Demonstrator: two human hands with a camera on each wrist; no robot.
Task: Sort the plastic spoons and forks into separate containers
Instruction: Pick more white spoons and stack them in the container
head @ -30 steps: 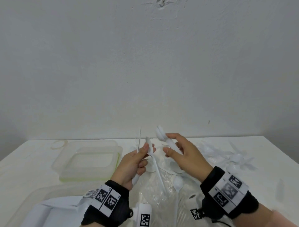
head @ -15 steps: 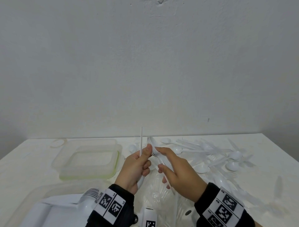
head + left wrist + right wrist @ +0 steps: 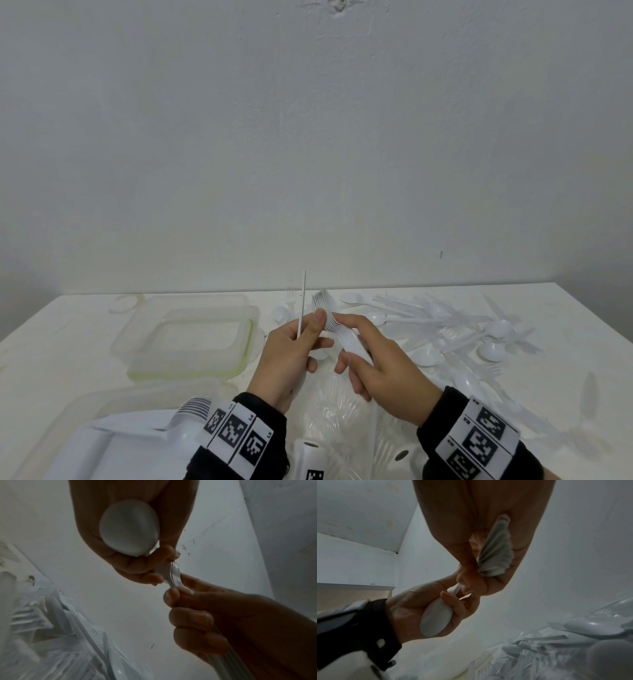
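My left hand grips a white plastic spoon upside down. Its handle points straight up and its bowl lies in the palm. My right hand grips a nested stack of white cutlery by the handles; I cannot tell forks from spoons in it. The stack's heads lean against my left thumb. Both hands meet above the table. A clear container with a green seal stands to the left of them.
Several loose white spoons and forks lie scattered at the right. A crumpled clear plastic bag lies under the hands. At the near left stands a second clear container with a stacked bundle of cutlery.
My right hand has brought the cutlery stack left, up against my left thumb. The left hand has kept the spoon upright in about the same place.
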